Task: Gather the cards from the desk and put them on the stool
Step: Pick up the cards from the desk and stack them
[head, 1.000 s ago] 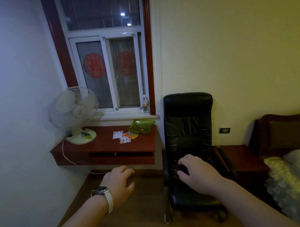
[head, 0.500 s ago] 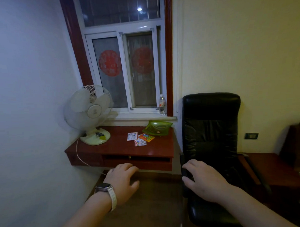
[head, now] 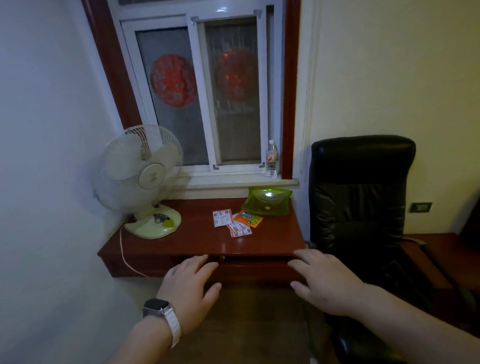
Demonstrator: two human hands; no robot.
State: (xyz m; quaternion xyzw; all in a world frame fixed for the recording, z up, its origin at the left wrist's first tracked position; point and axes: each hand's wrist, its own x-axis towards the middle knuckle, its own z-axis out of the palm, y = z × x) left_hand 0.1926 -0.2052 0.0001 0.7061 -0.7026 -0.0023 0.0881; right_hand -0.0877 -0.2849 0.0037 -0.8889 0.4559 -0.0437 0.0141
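A window (head: 203, 87) with a dark red frame fills the upper middle of the frame, two round red paper cutouts stuck on its panes. At the right, a black chair (head: 359, 205) stands against the cream wall, just beside the right end of the table (head: 197, 240), a reddish-brown wall-mounted top in the centre of the frame. On the table's left part stands a white fan (head: 140, 174), its cord hanging over the front edge. Both hands reach forward in the lower half of the frame, palms down, in front of the table's front edge and holding nothing. The left hand (head: 189, 289), lower centre, has a watch (head: 162, 315) with a pale strap on its wrist; its fingers are loosely spread and slightly curled, their tips overlapping the table's front edge in the picture, though whether they touch it cannot be told. The right hand (head: 322, 283), lower right of centre, is likewise open with fingers spread, tips near the table's right front corner. A green dish (head: 266, 201) sits at the table's back right. Just in front of it lie the cards (head: 236, 221), three of them, close together and partly overlapping, well apart from both hands. A bottle (head: 272, 159) stands on the sill above.
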